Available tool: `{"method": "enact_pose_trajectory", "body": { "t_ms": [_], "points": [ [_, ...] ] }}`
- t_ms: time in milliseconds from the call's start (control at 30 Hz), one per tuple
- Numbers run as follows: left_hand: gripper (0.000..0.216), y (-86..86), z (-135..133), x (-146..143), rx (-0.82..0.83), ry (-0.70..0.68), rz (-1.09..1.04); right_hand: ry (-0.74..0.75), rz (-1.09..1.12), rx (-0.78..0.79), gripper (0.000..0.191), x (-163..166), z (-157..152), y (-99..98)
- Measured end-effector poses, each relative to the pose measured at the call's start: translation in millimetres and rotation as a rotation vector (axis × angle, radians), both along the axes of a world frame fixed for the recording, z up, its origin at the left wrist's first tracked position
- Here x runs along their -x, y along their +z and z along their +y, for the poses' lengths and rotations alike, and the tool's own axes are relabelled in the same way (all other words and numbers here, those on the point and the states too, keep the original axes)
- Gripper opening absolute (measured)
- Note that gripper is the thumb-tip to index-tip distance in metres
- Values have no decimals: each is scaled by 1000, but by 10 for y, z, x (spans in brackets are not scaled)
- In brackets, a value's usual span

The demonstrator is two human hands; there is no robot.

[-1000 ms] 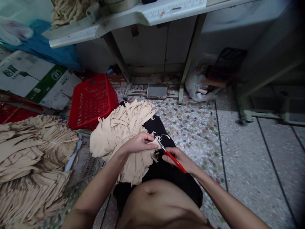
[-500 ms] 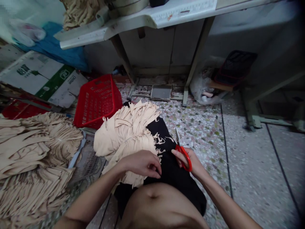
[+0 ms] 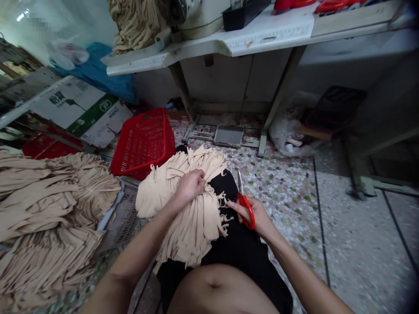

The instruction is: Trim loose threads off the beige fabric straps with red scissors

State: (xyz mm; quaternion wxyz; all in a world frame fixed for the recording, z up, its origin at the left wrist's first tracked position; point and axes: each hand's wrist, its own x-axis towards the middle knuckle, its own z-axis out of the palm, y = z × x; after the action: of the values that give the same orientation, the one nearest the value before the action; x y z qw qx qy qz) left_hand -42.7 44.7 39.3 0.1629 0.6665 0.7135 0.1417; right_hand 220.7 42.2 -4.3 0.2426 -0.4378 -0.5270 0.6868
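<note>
Below the bench (image 3: 268,32), a red basket (image 3: 144,146) sits at 11 o'clock from the black lap (image 3: 245,257), where a bundle of beige strips (image 3: 191,222) lies, its long axis running 12 to 6. The left hand (image 3: 190,185) clenches it from above, so is nearer; the right hand (image 3: 257,216) grips red scissors (image 3: 245,209) just beside it, at 3 o'clock.

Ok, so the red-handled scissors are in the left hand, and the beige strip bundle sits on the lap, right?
Not quite: the head view shows the red-handled scissors in the right hand, not the left hand. The beige strip bundle does sit on the lap.
</note>
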Motion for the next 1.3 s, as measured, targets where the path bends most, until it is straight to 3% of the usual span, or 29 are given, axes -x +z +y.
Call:
{"method": "enact_pose_trajectory", "body": {
  "t_ms": [167, 267, 333, 400, 500, 667, 833, 967, 1067, 1200, 1300],
  "points": [
    [17, -21, -205, -165, -186, -157, -26, -108, 65, -72, 51, 323, 402, 29],
    [20, -32, -312, -216, -206, -347, -3, -145, 138, -130, 55, 585, 602, 7],
    [18, -50, -343, -208, -203, -398, -70, -142, 190, -148, 55, 704, 660, 14],
    [16, -70, -343, -162, -206, -324, -218, -137, 219, -147, 53, 736, 666, 41],
    [31, -90, -305, -54, -136, -133, -452, -154, 309, -117, 48, 648, 645, 76],
    [24, -108, -201, 50, 119, -188, -578, -122, 478, -76, 40, 451, 648, 50],
    [36, -91, -118, -6, 215, -21, -881, -208, 385, -54, 35, 355, 584, 3],
    [36, 24, -75, -86, 207, 24, -1025, -235, 267, -32, 33, 266, 453, 19],
    [36, 94, -50, -149, 197, 57, -1060, -174, 185, -46, 39, 182, 354, 50],
    [39, 126, -56, -208, 282, 70, -1100, 31, 47, -99, 46, 3, 228, 0],
    [37, 140, -73, -221, 333, 38, -1105, 165, -53, -221, 46, -181, 142, -75]
  ]
}}
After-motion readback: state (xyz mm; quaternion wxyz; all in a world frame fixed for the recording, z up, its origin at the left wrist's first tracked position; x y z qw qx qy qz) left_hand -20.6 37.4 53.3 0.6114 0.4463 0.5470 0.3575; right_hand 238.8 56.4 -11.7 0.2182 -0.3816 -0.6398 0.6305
